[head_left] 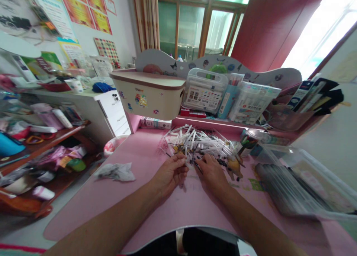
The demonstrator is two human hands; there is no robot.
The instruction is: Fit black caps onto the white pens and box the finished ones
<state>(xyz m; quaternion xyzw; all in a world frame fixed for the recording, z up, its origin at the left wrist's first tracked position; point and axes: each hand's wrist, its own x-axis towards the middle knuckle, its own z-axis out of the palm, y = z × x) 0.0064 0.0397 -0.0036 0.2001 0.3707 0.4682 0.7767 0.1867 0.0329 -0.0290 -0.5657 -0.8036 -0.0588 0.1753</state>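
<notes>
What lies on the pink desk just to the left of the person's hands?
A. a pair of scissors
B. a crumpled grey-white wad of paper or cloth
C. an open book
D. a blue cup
B: a crumpled grey-white wad lies on the pink desk, left of the left hand.

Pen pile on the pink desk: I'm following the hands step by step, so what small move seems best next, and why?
Probably the right hand should pick a small black piece from beside the pen pile and bring it to the white tube at the left hand. Both hands meet at the pile's near edge, and loose pieces lie just right of them.
</notes>
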